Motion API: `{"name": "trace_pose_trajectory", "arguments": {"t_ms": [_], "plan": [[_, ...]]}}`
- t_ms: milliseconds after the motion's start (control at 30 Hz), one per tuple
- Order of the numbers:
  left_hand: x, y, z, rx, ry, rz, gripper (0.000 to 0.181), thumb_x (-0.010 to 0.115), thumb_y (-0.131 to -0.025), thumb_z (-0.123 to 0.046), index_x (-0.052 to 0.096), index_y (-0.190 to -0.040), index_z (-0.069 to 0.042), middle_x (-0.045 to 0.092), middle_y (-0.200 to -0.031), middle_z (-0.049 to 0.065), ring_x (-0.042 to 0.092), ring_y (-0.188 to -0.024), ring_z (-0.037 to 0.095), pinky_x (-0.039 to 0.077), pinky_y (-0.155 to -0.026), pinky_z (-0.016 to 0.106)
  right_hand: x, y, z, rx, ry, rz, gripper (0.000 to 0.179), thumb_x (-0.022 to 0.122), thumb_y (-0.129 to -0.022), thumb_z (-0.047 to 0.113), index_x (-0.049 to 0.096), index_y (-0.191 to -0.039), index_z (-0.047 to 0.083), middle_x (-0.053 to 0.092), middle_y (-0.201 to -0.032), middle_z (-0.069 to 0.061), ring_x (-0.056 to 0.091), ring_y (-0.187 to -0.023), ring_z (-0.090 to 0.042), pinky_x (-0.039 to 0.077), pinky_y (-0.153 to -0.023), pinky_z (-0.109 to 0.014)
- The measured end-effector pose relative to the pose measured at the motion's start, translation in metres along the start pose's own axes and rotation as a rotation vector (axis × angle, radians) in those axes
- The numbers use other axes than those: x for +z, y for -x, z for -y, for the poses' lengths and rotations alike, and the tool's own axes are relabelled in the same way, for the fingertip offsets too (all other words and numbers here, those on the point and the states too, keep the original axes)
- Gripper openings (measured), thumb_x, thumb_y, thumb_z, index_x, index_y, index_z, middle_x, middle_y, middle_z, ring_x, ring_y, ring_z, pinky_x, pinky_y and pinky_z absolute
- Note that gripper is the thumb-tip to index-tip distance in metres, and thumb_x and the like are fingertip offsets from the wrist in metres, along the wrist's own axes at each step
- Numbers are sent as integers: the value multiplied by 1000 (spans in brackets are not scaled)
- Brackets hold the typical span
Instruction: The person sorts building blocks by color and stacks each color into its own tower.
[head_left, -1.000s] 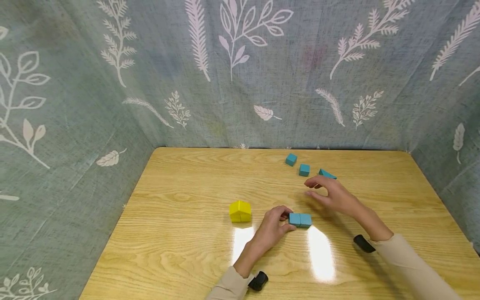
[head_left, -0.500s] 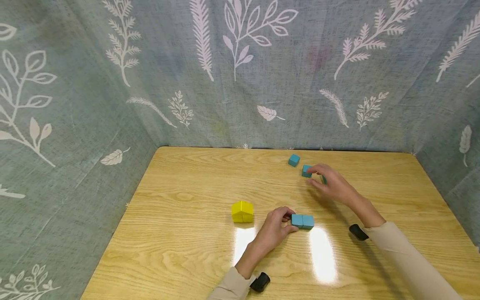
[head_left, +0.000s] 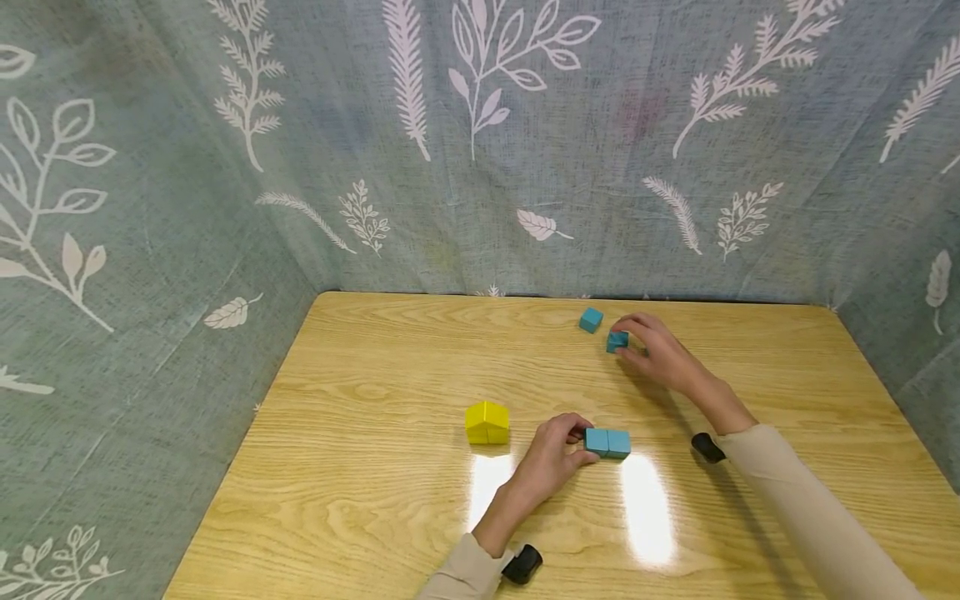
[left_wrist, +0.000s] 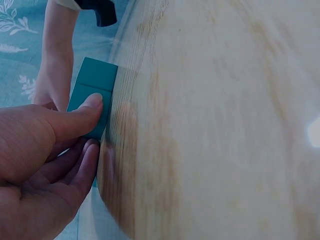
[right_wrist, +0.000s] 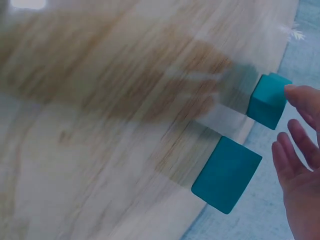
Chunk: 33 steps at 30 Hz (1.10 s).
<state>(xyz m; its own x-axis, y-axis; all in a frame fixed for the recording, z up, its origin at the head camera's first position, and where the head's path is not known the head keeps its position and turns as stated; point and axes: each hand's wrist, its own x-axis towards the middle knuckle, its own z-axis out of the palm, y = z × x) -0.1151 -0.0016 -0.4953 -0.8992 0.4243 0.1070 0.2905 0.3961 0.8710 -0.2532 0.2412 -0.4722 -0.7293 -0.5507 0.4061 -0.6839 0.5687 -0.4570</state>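
My left hand pinches the left of two blue blocks that stand side by side on the table. In the left wrist view the thumb lies on that block's face, its fingers on the far side. My right hand reaches over a small blue cube, thumb and forefinger at opposite sides of it in the head view. In the right wrist view one fingertip overlaps the cube's edge and the lower fingers are apart from it. A blue wedge is mostly hidden under this hand in the head view.
Another blue cube lies near the table's back edge. A yellow house-shaped pair of blocks stands left of my left hand. Leaf-patterned grey cloth hangs behind and beside the wooden table.
My right hand has moved back and left, from beside the wedge to around the nearer small cube. My left hand stays at the two blue blocks. The view has shifted slightly.
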Motion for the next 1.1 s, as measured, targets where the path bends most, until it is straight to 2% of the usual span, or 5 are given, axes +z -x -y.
{"name": "trace_pose_trajectory", "arguments": {"t_ms": [267,433,667,1100], "plan": [[1,1,-1,30,-30,1,30,80,-89,-5,67,-116,0,68,-109,8,63,-98,14,55,-88,20,-2,-1,-4,85,-3,109,37,70,-93,-9,61,-129,-10,57,-129,-29,55,-118,-47,53,-89,-58],[2,0,-1,15,-16,1,30,80,-89,-4,67,-115,0,68,-109,9,63,-98,17,55,-88,21,-3,-2,-3,102,-7,149,39,70,-93,-9,60,-131,-10,58,-129,-30,58,-115,-47,54,-88,-58],[3,-1,-1,16,-18,-2,30,81,-88,-4,67,-114,0,68,-108,9,63,-98,16,55,-87,22,-5,-1,0,121,-23,159,38,71,-92,-9,61,-128,-8,60,-123,-26,62,-105,-41,57,-81,-52],[0,0,1,8,-18,-9,29,81,-88,-4,67,-113,0,68,-109,10,64,-99,19,56,-88,22,-8,9,9,130,-79,121,44,74,-91,-7,58,-131,-10,57,-125,-26,61,-109,-43,57,-90,-54]]}}
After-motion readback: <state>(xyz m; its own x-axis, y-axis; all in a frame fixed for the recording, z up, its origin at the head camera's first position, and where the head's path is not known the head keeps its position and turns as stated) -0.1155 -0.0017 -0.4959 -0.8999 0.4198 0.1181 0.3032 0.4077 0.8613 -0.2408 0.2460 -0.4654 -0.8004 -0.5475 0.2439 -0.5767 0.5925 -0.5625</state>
